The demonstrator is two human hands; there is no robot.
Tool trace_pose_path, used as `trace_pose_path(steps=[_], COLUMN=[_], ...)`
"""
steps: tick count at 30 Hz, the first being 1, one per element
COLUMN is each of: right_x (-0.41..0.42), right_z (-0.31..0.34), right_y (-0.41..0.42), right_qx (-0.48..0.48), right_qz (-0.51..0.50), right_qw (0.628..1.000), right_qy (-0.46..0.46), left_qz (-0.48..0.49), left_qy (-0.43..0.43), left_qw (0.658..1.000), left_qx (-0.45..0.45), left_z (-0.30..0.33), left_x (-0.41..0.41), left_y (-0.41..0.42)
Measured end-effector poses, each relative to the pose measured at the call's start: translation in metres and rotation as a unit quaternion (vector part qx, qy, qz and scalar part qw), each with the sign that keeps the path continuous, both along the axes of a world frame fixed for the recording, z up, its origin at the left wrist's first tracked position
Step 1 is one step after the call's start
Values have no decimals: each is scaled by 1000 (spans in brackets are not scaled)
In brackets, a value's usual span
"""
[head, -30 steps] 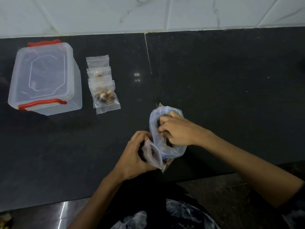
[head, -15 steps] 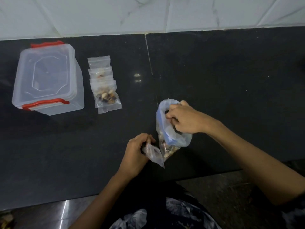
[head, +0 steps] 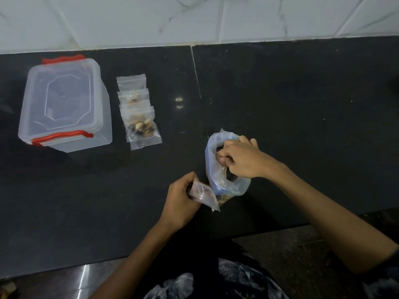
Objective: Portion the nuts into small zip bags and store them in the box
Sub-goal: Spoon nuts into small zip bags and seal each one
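— What's furthest left on your side?

— The box, standing on the counter near the wall. It is clear plastic, lid on, with a red clip at the far edge and another at the near edge.

— And just beside it?

— A short row of small filled bags, overlapping one another and lying flat, apart from the box. The nearest one shows its nuts plainly; the ones behind it are half covered.

— Now your hands.

— My left hand is near the counter's front edge. Its fingers are curled round a small bag, pinching it near the top so the rest hangs down and to the right. Whether anything is in it, I cannot tell; it is too blurred.

— Does that bag touch anything?

— Its lower corner lies just against the big bag, which stands upright on the counter with its blue-edged mouth gaping. Some nuts show through the plastic low down.

— And the right?

— My right hand is at that mouth, fingers curled and dipped inside the opening. What the fingertips have hold of I cannot make out, nuts or plastic.
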State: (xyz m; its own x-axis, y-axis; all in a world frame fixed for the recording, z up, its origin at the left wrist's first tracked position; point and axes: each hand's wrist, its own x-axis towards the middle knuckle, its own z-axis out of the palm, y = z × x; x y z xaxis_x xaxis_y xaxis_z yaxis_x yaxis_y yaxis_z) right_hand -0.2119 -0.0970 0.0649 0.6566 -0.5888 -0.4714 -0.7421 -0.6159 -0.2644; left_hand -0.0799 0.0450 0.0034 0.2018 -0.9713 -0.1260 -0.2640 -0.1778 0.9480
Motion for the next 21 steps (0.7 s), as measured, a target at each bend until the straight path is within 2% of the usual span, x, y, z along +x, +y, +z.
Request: trace_pose_path(steps=[9,13,21], right_x=[-14,-22,-18], right_z=[8,11,4], right_y=[-5,-10,-31], right_qx=[-14,-36,-12], right_qz=[-57,-104,-127], right_qw=[997,987,982], right_qy=[-50,-120,-136], left_qz=[-3,-3,-35], left_qy=[1,5,10], left_qw=[1000,1000,998], left_qx=[4,-2,-41], left_z=[4,7,17], left_x=[7,8,7], left_y=[1,1,2])
